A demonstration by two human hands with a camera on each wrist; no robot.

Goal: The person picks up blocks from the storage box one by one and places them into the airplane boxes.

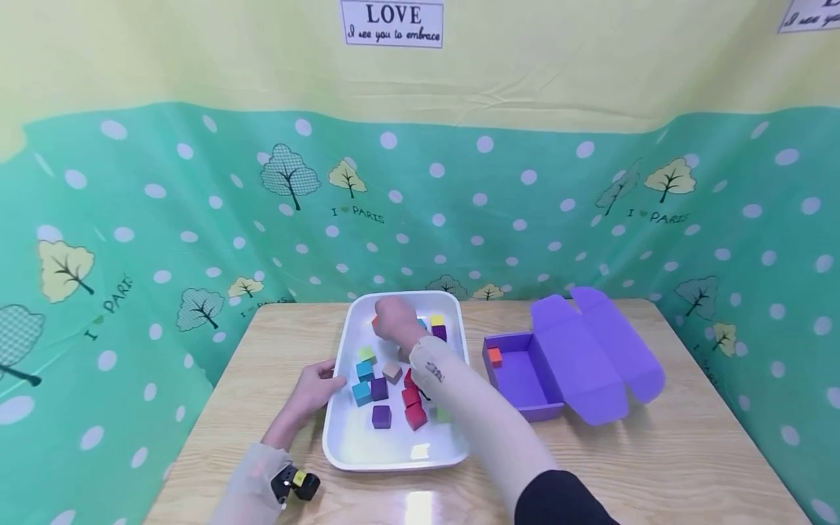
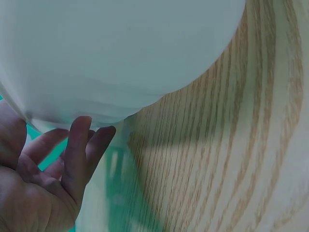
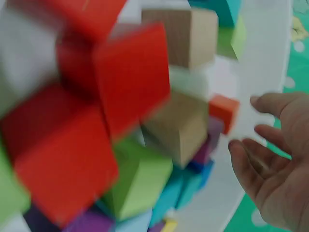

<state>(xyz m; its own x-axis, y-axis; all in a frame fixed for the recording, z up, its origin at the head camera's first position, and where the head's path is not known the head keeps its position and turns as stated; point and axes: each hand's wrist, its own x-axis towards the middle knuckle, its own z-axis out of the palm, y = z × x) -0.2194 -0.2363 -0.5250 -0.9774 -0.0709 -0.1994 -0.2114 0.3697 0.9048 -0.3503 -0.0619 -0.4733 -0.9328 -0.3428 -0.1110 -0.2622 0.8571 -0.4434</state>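
Note:
My left hand (image 1: 313, 394) grips the left rim of a white tray (image 1: 333, 437), thumb over the edge and fingers along the outside wall. In the left wrist view those curled fingers (image 2: 79, 154) lie against the tray's underside. Over the far end of the tray is my right hand (image 1: 398, 319), its thumb and fingers spread apart. Beside it sits an orange cube (image 3: 224, 110), just beyond the fingertips in the right wrist view. Several other cubes lie in the tray: red (image 1: 415, 416), purple (image 1: 381, 417), teal (image 1: 362, 394), bare wood (image 1: 391, 372) and light green (image 1: 367, 354).
To the tray's right stands a purple box (image 1: 545, 413) with its lid (image 1: 584, 357) folded open to the right. One orange cube (image 1: 495, 356) lies in its far left corner. Both stand on a wooden table (image 1: 682, 452), with a printed curtain (image 1: 558, 189) behind.

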